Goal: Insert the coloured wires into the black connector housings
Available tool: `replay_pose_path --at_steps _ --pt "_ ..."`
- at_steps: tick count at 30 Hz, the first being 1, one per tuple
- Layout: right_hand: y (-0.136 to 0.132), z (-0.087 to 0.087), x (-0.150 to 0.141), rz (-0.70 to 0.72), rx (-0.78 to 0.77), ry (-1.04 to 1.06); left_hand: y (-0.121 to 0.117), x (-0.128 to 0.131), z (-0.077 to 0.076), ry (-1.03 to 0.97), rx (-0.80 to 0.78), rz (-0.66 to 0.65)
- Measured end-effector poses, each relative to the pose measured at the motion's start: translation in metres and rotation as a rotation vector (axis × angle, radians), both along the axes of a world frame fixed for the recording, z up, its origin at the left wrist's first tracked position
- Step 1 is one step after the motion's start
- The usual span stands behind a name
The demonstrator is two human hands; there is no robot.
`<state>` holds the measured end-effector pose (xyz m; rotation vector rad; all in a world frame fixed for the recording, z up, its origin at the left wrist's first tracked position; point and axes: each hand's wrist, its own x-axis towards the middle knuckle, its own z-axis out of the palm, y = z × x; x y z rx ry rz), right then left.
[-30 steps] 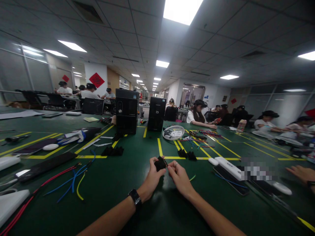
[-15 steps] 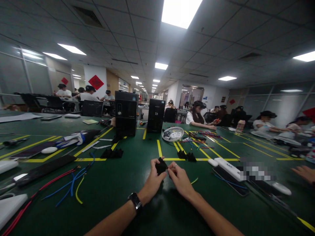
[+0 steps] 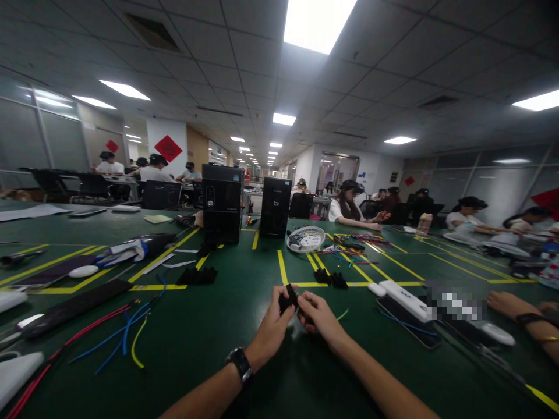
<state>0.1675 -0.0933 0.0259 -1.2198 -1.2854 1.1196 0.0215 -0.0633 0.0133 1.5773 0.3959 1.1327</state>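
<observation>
My left hand (image 3: pixel 271 327), with a watch (image 3: pixel 240 364) on its wrist, grips a small dark black piece (image 3: pixel 288 299) between thumb and fingers above the green table. At the piece's right edge, the fingers of my right hand (image 3: pixel 322 321) are curled and pinched together. Whatever they hold is too small and dark to make out. Just beyond my hands lie black toothed pieces (image 3: pixel 331 279), and a similar black cluster (image 3: pixel 197 275) lies to their left. A short green-yellow wire (image 3: pixel 343 315) shows behind my right hand.
Two black computer cases (image 3: pixel 221 203) stand ahead, beside a white basket (image 3: pixel 305 239) and a heap of coloured wires (image 3: pixel 349 250). Red, blue and yellow wires (image 3: pixel 126 331) lie left. At right are a white power bank (image 3: pixel 404 299), a phone (image 3: pixel 408 322) and another person's hand (image 3: pixel 509 304).
My right fingers have curled in more at the black piece, which now sits more upright in my left hand. Another person's hand has reached further in from the right.
</observation>
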Motion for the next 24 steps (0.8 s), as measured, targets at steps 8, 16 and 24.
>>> replay_pose_path --at_steps 8,16,24 --pt "-0.008 0.011 0.002 0.068 -0.113 0.04 0.002 -0.008 0.002 0.177 0.343 0.093" --pt "-0.006 0.004 0.001 0.021 -0.118 0.036 0.011 -0.007 -0.001 0.328 0.545 0.144" --pt "0.0 -0.018 -0.001 0.064 -0.051 0.076 0.012 -0.002 -0.011 0.394 0.55 0.184"
